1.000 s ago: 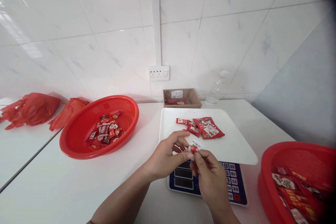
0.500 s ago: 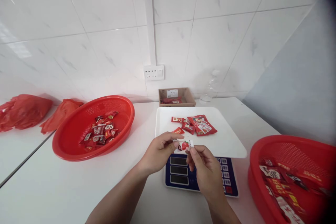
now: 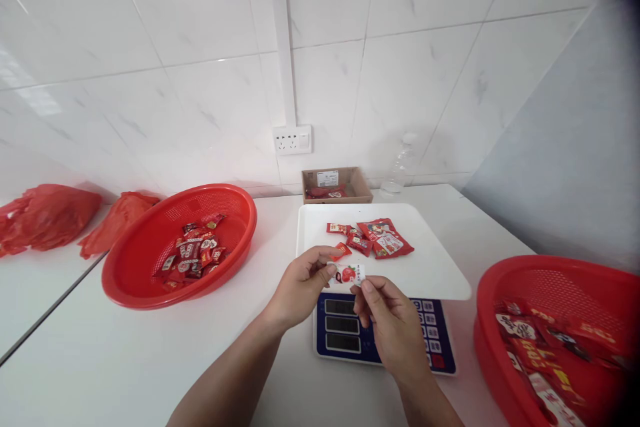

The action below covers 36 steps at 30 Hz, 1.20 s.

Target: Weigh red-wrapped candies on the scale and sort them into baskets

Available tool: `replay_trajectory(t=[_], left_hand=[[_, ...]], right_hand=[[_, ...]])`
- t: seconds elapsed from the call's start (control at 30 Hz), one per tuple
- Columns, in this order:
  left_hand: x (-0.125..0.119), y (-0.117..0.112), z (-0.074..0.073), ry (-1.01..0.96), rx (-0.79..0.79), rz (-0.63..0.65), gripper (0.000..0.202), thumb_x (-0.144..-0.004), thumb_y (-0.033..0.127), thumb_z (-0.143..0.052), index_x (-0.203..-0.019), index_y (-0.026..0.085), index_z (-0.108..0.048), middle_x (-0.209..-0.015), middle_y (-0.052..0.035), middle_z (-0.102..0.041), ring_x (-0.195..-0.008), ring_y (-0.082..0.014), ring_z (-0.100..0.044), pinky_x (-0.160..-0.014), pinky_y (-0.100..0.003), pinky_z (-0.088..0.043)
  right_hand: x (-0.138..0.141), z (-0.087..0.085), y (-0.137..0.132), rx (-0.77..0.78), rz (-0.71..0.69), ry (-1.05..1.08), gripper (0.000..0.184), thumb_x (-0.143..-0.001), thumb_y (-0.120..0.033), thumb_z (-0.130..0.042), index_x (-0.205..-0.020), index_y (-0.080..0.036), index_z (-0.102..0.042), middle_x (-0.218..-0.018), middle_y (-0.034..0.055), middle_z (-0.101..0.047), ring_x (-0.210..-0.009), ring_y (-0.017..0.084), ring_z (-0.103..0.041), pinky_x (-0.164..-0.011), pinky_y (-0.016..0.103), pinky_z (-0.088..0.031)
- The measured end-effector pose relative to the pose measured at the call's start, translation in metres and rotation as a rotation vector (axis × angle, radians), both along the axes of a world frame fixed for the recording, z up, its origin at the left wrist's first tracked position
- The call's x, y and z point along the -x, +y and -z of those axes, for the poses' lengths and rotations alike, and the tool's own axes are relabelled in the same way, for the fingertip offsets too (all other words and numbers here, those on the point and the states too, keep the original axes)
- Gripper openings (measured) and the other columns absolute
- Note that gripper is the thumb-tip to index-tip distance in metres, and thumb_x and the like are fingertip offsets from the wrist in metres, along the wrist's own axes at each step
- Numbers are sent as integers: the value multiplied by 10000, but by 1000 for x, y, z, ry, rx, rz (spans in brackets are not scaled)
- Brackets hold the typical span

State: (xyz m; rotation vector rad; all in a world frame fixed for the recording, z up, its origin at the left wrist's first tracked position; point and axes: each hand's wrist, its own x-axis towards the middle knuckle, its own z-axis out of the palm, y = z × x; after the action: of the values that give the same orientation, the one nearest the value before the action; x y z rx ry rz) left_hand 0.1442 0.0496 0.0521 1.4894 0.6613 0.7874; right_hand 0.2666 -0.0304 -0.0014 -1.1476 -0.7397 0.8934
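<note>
Between my two hands is a small white candy packet printed with a red fruit. My left hand pinches its left end, and my right hand pinches its right end. They hold it above the front edge of the white scale pan. On the pan behind lie several small red candy packets and one larger red pouch. Below my hands the scale's blue panel shows dark displays; my right hand covers part of its keys.
To the left, a red basket holds several wrapped candies; another red basket with packets stands at right. A cardboard box and a clear bottle are by the wall. Red plastic bags lie far left.
Both hands keep their pinch on the white packet, which has shifted very slightly left and turned a little. The view has moved slightly; the packets on the pan stay put.
</note>
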Motion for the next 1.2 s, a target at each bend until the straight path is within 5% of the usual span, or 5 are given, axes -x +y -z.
replay_trajectory(t=[1.2], left_hand=[[-1, 1, 1, -121, 60, -29, 232, -764, 325, -596, -920, 171, -518, -663, 37, -482, -623, -95, -459, -573, -215, -412]], right_hand=[[-3, -11, 2, 45, 10, 73, 300, -703, -450, -659, -613, -178, -568, -524, -25, -541, -435, 78, -458, -370, 180, -339]])
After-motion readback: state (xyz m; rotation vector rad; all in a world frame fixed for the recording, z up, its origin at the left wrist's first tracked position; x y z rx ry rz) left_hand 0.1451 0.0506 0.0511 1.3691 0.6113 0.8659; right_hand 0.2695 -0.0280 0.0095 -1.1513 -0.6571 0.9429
